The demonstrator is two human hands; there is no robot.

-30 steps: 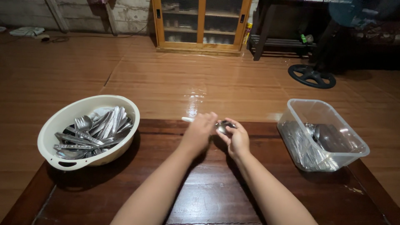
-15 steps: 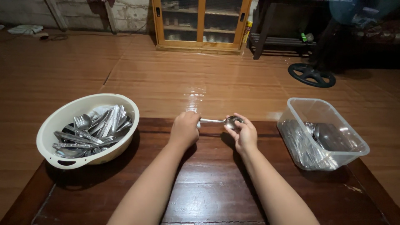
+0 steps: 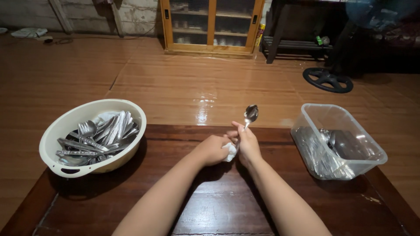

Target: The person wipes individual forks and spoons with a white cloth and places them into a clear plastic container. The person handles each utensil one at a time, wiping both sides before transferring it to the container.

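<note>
spoon (image 3: 250, 113) upright | right hand (image 3: 247, 144) clamps handle | left hand (image 3: 213, 149) closed on cloth (image 3: 230, 150) | near table's (image 3: 175, 131) far edge

Centre: hands (image 3: 232, 146) meet over the tabletop (image 3: 218, 196), a spoon (image 3: 250, 114) rising at 12 o'clock and a cloth (image 3: 230, 151) between them.
9 o'clock: bowl (image 3: 61, 131) on the tabletop, cutlery (image 3: 98, 137) in it.
3 o'clock: box (image 3: 350, 164) on the tabletop, cutlery inside.
12 o'clock, far: cabinet (image 3: 211, 26) on the floor (image 3: 183, 83).
</note>
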